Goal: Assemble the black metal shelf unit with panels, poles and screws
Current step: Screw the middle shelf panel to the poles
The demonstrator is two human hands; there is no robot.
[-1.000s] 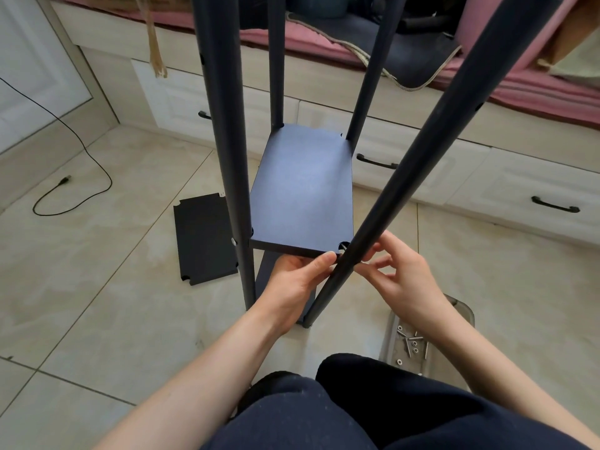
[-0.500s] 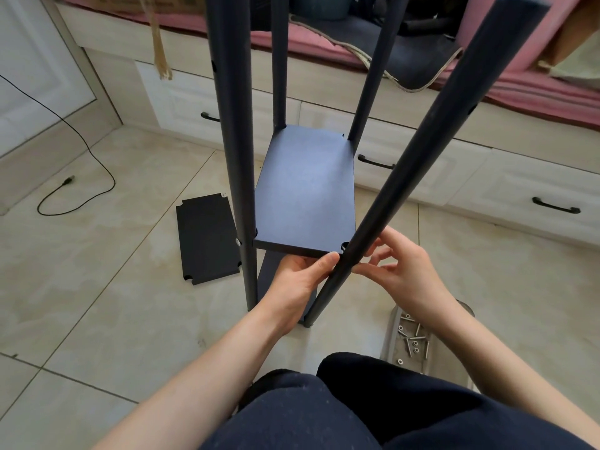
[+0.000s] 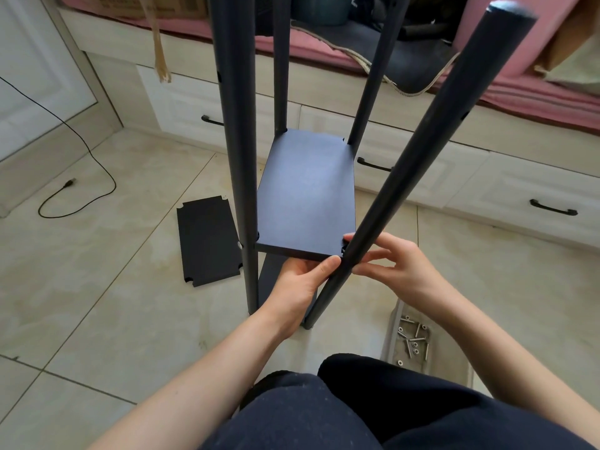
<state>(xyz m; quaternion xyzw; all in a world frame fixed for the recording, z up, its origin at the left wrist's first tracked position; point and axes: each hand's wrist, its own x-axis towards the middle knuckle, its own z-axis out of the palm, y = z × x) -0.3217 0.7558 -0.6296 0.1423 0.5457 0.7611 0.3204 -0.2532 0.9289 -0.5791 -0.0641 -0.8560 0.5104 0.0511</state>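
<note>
Several black poles stand on the floor around a dark shelf panel point(image 3: 306, 193) held part-way up them. My left hand point(image 3: 300, 287) holds the panel's near edge from below, thumb against the near right pole point(image 3: 418, 138). My right hand point(image 3: 394, 266) is at that pole where it meets the panel's near right corner, fingertips curled round the pole; whether it holds a screw is hidden. The near left pole point(image 3: 238, 151) shows a screw head at the panel's corner. A spare black panel point(image 3: 207, 240) lies flat on the floor to the left.
A clear tray point(image 3: 393, 332) with several screws and nuts lies on the tiles by my right knee. White drawers point(image 3: 519, 196) with black handles run along the back under a pink cushion. A black cable point(image 3: 81, 190) trails over the floor at left.
The view has shifted slightly up and right. My right hand's fingers have closed in nearer the pole at the panel corner. My left hand stays under the panel edge.
</note>
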